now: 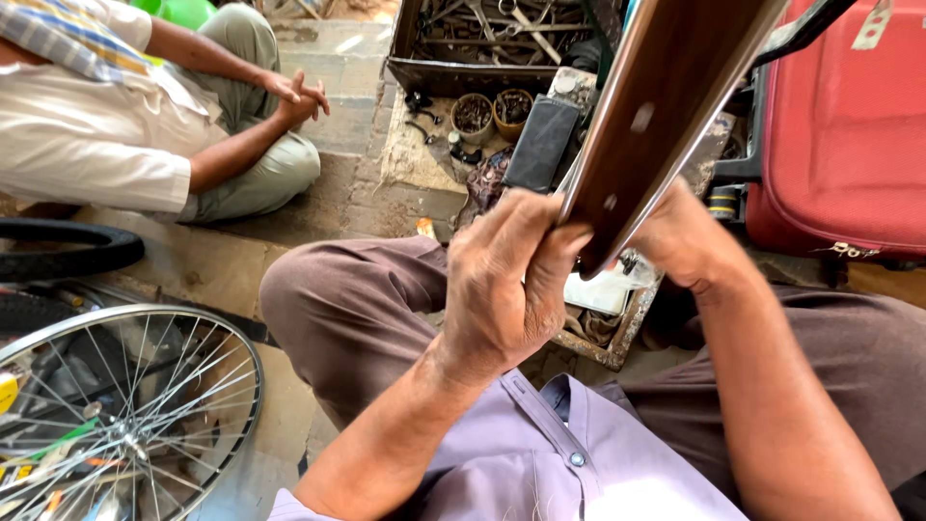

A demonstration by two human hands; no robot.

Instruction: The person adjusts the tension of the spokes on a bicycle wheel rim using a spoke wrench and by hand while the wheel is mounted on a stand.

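Mudguard [666, 92]: long, narrow, curved strip of dark brown glossy metal with pale edges and small round holes along its middle. It rises from in front of the person's chest up and away to the top of the view, its lower end held above the lap, between the knees.

Grip, left: left hand [502, 285] is wrapped round the lower end, fingers [540, 227] curled over the near edge and pressed together against the strip.

Grip, right: right hand [690, 236] sits just behind the strip on the other side, touching it; its fingers are hidden, so whether they are closed round the edge cannot be told.

Handling, as judged: stiff along its length but thin, likely light and a little springy; the polished face looks slippery, and the rolled edges and the holes offer the surest hold. Best taken by both edges near one end, as here, or near the middle for balance.

Beneath the hands: shallow wooden tray [627, 333] of scraps on the floor.

Beyond: dark flat pouch [542, 145], two small round tins [492, 114] of small parts, a metal toolbox [463, 72] of tools.

Right: red suitcase [849, 125].

Left: bicycle wheel [125, 415] with spokes, a black tyre [68, 249], and another person [116, 116] seated on the pavement, hands clasped.
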